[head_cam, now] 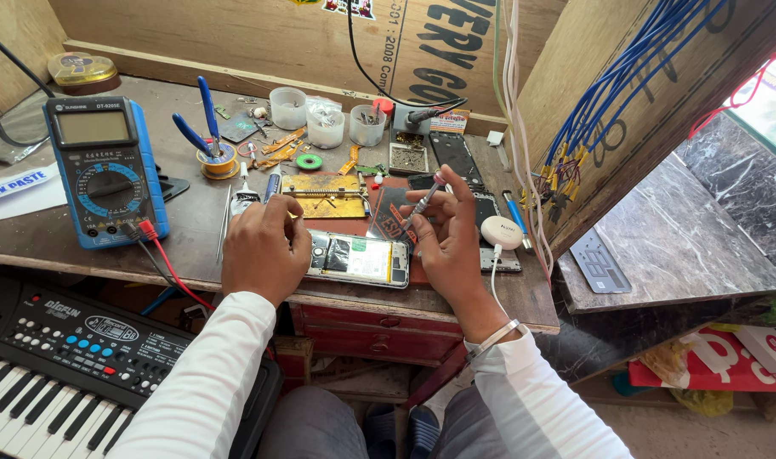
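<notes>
The wooden tabletop (192,229) carries a repair bench's clutter, and near its front edge lies the opened phone (358,257), back cover off, battery and inner parts showing. Judging by that, the opening-up is done; the inside parts look to be still in place, so the work within seems to be at an early or middle point, though which screws are out cannot be told.

The left hand (263,246) rests on the phone's left end, fingers curled down on it, pinning it to the tabletop. The right hand (447,234) is raised just beside the phone's right end, its grip narrow, thumb and fingers closed round a slim screwdriver (423,204) held slanting, tip down toward the tabletop.

Packages and labels, largest first: a brown cardboard wall with big black print stands along the back edge (422,42); a red bag with white marks lies on the floor beyond the right corner (728,357); a blue multimeter (103,170) sits at the left edge; a white paper with blue lettering lies at the far left edge (14,191); three white cups (326,126) stand near the back edge; a small orange-and-white card leans behind them (449,123); a bright sticker sits at the top of the cardboard (349,7)
</notes>
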`<state>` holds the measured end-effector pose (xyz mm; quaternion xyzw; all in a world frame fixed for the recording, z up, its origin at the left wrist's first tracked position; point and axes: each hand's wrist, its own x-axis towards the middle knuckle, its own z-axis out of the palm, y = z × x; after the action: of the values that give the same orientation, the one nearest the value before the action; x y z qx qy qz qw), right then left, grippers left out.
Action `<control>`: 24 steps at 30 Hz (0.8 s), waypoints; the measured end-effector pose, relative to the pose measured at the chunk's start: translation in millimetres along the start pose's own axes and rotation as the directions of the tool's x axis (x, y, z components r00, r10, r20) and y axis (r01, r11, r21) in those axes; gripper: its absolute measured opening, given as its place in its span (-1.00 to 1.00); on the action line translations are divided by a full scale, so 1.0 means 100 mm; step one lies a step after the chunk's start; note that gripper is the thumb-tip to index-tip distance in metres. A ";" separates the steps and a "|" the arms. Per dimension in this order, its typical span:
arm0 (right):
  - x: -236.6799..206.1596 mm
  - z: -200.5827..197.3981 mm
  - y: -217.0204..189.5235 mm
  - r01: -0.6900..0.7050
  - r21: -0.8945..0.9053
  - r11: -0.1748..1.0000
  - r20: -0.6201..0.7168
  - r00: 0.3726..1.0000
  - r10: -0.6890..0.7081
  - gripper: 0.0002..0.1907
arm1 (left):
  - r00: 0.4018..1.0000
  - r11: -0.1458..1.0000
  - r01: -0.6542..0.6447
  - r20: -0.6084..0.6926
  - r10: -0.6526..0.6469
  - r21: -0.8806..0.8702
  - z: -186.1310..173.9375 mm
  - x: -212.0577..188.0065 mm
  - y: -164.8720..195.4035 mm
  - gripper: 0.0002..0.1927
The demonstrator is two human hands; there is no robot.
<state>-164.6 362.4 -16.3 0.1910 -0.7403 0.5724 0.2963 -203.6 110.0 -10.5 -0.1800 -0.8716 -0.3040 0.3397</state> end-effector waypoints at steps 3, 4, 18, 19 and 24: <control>0.01 0.01 -0.01 -0.039 -0.022 0.999 0.002 0.999 0.039 -0.24 | 1.000 1.000 -0.008 -0.006 0.008 -0.002 -0.01 0.01 0.00 -0.87; 0.02 0.01 -0.01 -0.062 -0.027 0.998 -0.008 0.998 0.061 -0.24 | 1.000 1.000 -0.015 -0.011 0.015 -0.001 -0.01 0.01 0.00 -0.88; 0.14 -0.02 0.01 0.011 -0.097 0.995 -0.010 1.000 -0.012 -0.43 | 1.000 1.000 0.001 -0.002 -0.001 -0.003 0.02 -0.02 0.02 -0.89; 0.14 -0.02 0.01 0.007 0.009 1.000 0.026 1.000 -0.008 -0.46 | 1.000 1.000 -0.002 -0.010 0.002 -0.002 0.02 -0.02 0.02 -0.89; 0.12 0.04 0.01 0.213 -0.020 0.977 0.046 0.976 -0.212 -0.45 | 1.000 1.000 -0.008 -0.016 0.007 -0.003 0.03 0.00 0.04 -0.89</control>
<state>-175.3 359.3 -10.4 0.2776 -0.7290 0.5239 0.3420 -203.0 114.7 -11.1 -0.1813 -0.8679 -0.3053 0.3474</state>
